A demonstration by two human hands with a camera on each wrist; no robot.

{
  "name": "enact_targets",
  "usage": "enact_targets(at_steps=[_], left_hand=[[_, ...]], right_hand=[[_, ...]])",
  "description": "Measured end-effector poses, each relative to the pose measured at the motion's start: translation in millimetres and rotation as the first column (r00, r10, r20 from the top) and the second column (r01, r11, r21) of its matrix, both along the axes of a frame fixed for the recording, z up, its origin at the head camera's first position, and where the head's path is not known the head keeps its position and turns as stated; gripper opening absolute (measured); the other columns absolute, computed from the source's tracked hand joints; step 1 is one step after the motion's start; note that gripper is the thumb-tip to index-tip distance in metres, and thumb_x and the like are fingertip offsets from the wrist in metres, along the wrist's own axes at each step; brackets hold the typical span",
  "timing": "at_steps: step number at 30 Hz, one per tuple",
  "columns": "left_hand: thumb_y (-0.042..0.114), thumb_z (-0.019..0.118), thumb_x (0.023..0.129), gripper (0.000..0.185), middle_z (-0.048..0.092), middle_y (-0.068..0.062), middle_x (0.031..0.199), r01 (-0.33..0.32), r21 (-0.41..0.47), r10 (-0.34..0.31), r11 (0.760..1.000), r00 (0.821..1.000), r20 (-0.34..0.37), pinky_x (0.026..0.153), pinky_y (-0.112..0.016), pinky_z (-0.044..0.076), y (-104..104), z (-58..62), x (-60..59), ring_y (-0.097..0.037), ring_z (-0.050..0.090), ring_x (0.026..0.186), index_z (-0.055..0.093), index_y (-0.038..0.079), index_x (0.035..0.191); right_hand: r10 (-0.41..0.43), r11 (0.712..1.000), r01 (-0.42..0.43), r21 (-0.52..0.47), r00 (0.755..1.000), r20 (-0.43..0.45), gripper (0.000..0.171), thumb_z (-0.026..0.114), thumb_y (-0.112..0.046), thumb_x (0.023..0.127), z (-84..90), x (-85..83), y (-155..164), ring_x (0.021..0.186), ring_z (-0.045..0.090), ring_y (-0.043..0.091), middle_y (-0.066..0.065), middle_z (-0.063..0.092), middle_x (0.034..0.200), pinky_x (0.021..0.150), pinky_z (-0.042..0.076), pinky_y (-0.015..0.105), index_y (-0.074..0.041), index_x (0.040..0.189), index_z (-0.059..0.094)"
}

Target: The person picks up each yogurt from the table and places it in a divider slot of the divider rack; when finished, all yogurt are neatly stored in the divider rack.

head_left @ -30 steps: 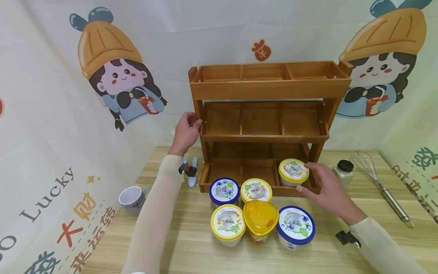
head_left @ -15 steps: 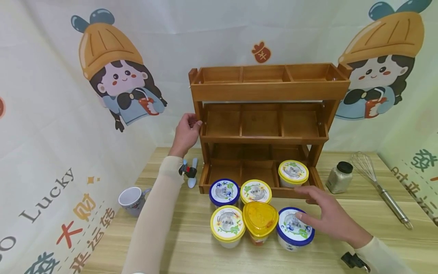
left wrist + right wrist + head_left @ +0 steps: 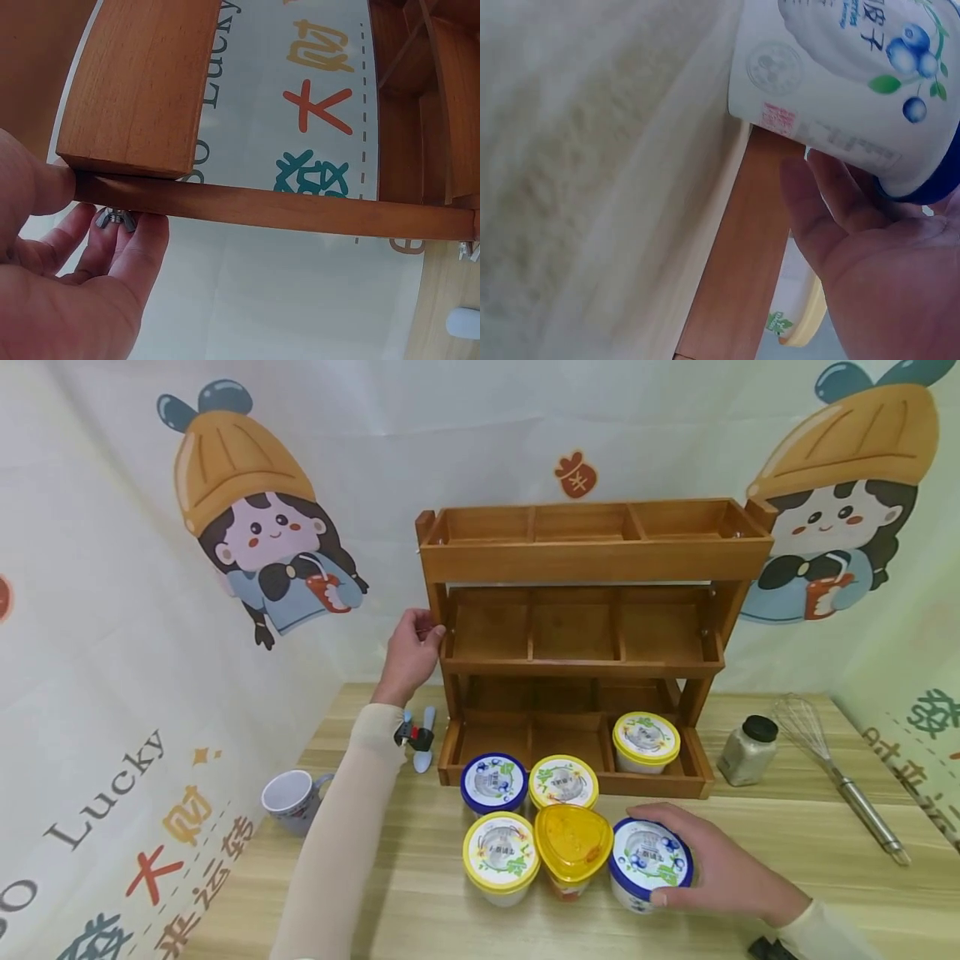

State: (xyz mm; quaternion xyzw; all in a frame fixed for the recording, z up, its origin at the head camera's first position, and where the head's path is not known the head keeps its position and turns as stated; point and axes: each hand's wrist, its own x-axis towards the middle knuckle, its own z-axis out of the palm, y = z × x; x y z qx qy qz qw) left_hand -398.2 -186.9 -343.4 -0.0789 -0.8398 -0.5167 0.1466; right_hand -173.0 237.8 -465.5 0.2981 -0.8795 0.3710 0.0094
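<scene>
My right hand (image 3: 708, 867) curls round a blue-lidded yogurt cup (image 3: 649, 858) standing at the front right of a cluster of cups on the table; the right wrist view shows its white side with blueberries (image 3: 840, 82) against my fingers (image 3: 832, 217). My left hand (image 3: 411, 650) grips the left upright of a three-tier wooden rack (image 3: 592, 556), thumb on the post (image 3: 135, 82) and fingers by a wing nut (image 3: 114, 219). One yellow-lidded cup (image 3: 646, 740) sits in the rack's bottom right compartment.
Beside the held cup stand an orange triangular-lidded cup (image 3: 572, 843), two yellow-lidded cups (image 3: 501, 856) (image 3: 563, 782) and another blue-lidded one (image 3: 492, 780). A mug (image 3: 290, 797) and a spoon (image 3: 423, 745) lie left; a black-capped jar (image 3: 746, 750) and a whisk (image 3: 840, 772) lie right.
My right hand left the yellow-lidded cup in the bottom right compartment, drew back toward me and closed round the blue-lidded cup. The left hand stayed on the rack's post.
</scene>
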Motion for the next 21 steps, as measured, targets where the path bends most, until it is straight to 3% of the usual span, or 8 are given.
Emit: enact_targets(at_steps=[7,14,21], left_hand=[[0.022,0.056,0.111,0.037,0.057,-0.018,0.140,-0.003,-0.011,0.003,1.000,1.000,-0.004,0.115,-0.050,0.047,3.0,1.9,-1.1,-0.035,0.056,0.131,0.049,0.002,0.141],[0.023,0.054,0.111,0.038,0.057,-0.018,0.140,0.000,-0.007,0.000,1.000,1.000,0.000,0.115,-0.049,0.047,3.3,4.8,-0.5,-0.034,0.056,0.132,0.048,0.003,0.143],[0.023,0.055,0.111,0.038,0.057,-0.018,0.139,0.000,-0.008,0.001,1.000,1.000,0.010,0.114,-0.049,0.047,3.8,5.1,2.7,-0.034,0.056,0.131,0.048,0.003,0.142]], right_hand=[[0.017,0.999,-0.017,0.037,1.000,-0.006,0.098,0.095,-0.040,0.074,-1.5,2.8,1.3,0.126,0.060,0.009,-0.005,0.061,0.146,0.101,0.056,0.034,-0.026,0.157,0.044],[-0.009,0.995,0.018,0.098,0.996,-0.085,0.104,0.096,-0.047,0.072,3.7,4.5,5.8,0.129,0.062,0.016,0.000,0.059,0.152,0.102,0.057,0.049,-0.021,0.158,0.044],[-0.037,0.993,0.041,0.109,0.998,-0.042,0.101,0.094,-0.050,0.074,4.6,6.3,6.3,0.129,0.063,0.019,0.002,0.062,0.149,0.102,0.057,0.051,-0.017,0.157,0.046]])
